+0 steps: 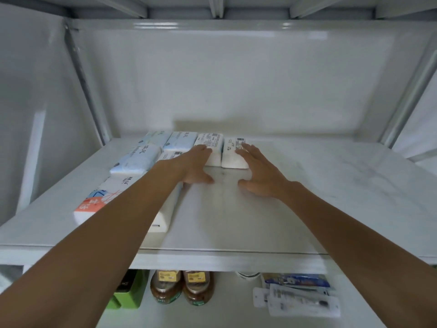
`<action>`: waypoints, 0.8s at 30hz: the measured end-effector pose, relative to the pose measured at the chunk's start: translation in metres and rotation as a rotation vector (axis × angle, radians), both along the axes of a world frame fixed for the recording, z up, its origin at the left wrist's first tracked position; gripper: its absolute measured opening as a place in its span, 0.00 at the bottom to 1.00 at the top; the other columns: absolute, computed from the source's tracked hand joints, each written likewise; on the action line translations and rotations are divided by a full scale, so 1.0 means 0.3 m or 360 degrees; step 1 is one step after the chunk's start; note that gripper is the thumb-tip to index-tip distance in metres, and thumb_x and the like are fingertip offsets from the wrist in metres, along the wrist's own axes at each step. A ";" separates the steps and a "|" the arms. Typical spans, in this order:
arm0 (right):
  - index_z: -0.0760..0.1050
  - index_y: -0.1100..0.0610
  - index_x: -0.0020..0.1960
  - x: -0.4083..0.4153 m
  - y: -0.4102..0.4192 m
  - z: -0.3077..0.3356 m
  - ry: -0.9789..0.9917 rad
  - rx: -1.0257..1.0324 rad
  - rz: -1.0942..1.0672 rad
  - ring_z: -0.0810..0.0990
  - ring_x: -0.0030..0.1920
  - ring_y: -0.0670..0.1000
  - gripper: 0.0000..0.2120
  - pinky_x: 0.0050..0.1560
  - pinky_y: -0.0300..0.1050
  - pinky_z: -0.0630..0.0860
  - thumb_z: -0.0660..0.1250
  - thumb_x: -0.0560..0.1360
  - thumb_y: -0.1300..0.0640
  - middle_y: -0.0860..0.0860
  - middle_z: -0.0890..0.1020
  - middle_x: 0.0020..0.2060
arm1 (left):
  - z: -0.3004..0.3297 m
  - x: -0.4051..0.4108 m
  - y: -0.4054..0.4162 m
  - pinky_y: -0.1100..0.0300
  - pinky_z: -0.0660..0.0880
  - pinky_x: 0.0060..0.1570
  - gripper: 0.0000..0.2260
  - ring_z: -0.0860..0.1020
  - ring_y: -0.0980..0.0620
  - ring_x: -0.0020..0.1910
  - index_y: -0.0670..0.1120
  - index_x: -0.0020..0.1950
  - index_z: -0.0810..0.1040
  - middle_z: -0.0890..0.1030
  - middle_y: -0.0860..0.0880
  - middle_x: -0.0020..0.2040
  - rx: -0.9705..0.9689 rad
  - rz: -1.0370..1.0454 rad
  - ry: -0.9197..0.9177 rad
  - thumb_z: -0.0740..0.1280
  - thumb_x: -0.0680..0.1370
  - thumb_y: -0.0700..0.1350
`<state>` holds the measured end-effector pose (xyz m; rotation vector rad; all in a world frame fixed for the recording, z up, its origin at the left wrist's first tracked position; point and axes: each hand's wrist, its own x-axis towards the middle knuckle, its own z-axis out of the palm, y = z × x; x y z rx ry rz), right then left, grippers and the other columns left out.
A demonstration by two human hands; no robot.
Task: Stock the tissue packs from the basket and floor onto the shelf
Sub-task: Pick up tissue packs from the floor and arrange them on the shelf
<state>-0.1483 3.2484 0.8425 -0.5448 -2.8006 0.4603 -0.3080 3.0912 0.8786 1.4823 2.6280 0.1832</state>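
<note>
Both arms reach onto the white shelf (307, 185). My left hand (194, 165) lies flat, fingertips on a white tissue pack (210, 143) with a barcode label. My right hand (260, 171) rests with spread fingers against the near end and right side of a second white tissue pack (233, 150) beside the first. Neither hand grips a pack. Pale blue tissue packs (137, 159) fill the back left of the shelf. A white pack with an orange and blue print (94, 204) lies at the front left, partly hidden by my left forearm.
The shelf's right half is bare up to the white back panel (236, 79). A metal upright (80, 74) stands at the left. On the shelf below stand two brown jars (182, 287), a green box (127, 297) and flat packaged items (298, 297).
</note>
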 end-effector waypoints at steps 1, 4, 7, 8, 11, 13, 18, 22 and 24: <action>0.54 0.48 0.83 0.026 -0.017 0.000 0.0028 -0.0029 0.0003 0.50 0.83 0.47 0.42 0.78 0.52 0.63 0.70 0.74 0.52 0.43 0.49 0.84 | 0.007 0.023 -0.027 0.51 0.57 0.78 0.43 0.53 0.49 0.83 0.46 0.85 0.51 0.51 0.49 0.85 0.0034 -0.0021 -0.0008 0.72 0.78 0.55; 0.57 0.46 0.82 0.115 -0.067 -0.026 -0.0004 -0.0050 0.0004 0.58 0.82 0.47 0.37 0.74 0.52 0.67 0.68 0.76 0.50 0.42 0.51 0.84 | 0.015 0.105 -0.119 0.53 0.62 0.75 0.38 0.61 0.47 0.81 0.48 0.84 0.54 0.58 0.50 0.83 0.0117 -0.0109 0.0021 0.70 0.80 0.55; 0.66 0.47 0.78 0.203 -0.120 -0.077 -0.0019 -0.0054 -0.0001 0.61 0.81 0.48 0.25 0.76 0.49 0.63 0.63 0.81 0.49 0.44 0.58 0.82 | -0.019 0.200 -0.236 0.50 0.70 0.70 0.32 0.69 0.47 0.74 0.50 0.81 0.63 0.68 0.50 0.78 0.0249 -0.0212 0.0244 0.66 0.80 0.59; 0.69 0.48 0.76 0.230 -0.140 -0.091 0.0012 0.0012 0.0000 0.64 0.79 0.49 0.22 0.75 0.48 0.63 0.62 0.82 0.50 0.46 0.62 0.81 | -0.041 0.235 -0.277 0.50 0.72 0.68 0.29 0.72 0.46 0.72 0.49 0.79 0.67 0.71 0.49 0.76 0.0324 -0.0255 0.0362 0.65 0.80 0.59; 0.76 0.52 0.69 0.304 -0.198 -0.128 0.0137 0.0139 -0.0006 0.76 0.69 0.54 0.16 0.66 0.49 0.72 0.60 0.84 0.54 0.50 0.77 0.70 | -0.135 0.327 -0.397 0.46 0.73 0.68 0.24 0.75 0.43 0.70 0.45 0.71 0.77 0.79 0.45 0.69 0.0583 -0.0367 0.0652 0.65 0.80 0.57; 0.78 0.53 0.64 0.364 -0.241 -0.149 0.0175 0.0122 -0.0024 0.80 0.61 0.57 0.13 0.57 0.51 0.76 0.59 0.84 0.54 0.51 0.82 0.62 | -0.208 0.387 -0.474 0.46 0.72 0.68 0.20 0.76 0.41 0.70 0.43 0.67 0.81 0.81 0.43 0.66 0.0728 -0.0362 0.0709 0.67 0.80 0.53; 0.78 0.59 0.67 0.501 -0.401 -0.294 0.0487 0.0531 -0.0121 0.76 0.71 0.63 0.19 0.73 0.61 0.66 0.56 0.84 0.51 0.57 0.80 0.69 | -0.388 0.528 -0.680 0.46 0.75 0.59 0.13 0.80 0.37 0.60 0.37 0.58 0.85 0.83 0.37 0.58 0.1018 -0.0312 0.0696 0.70 0.79 0.44; 0.78 0.63 0.68 0.567 -0.594 -0.486 0.0706 0.0508 -0.0080 0.67 0.77 0.67 0.20 0.77 0.67 0.59 0.66 0.79 0.54 0.62 0.73 0.74 | -0.559 0.525 -0.863 0.46 0.76 0.57 0.13 0.80 0.37 0.57 0.35 0.57 0.84 0.82 0.36 0.57 0.0949 -0.0184 0.0521 0.72 0.76 0.41; 0.78 0.64 0.67 0.567 -0.686 -0.597 0.0590 0.0424 -0.0002 0.70 0.75 0.67 0.21 0.75 0.68 0.62 0.68 0.78 0.54 0.62 0.74 0.73 | -0.653 0.488 -0.960 0.46 0.76 0.59 0.17 0.79 0.38 0.60 0.36 0.60 0.83 0.81 0.37 0.59 0.0807 -0.0109 0.0417 0.73 0.76 0.44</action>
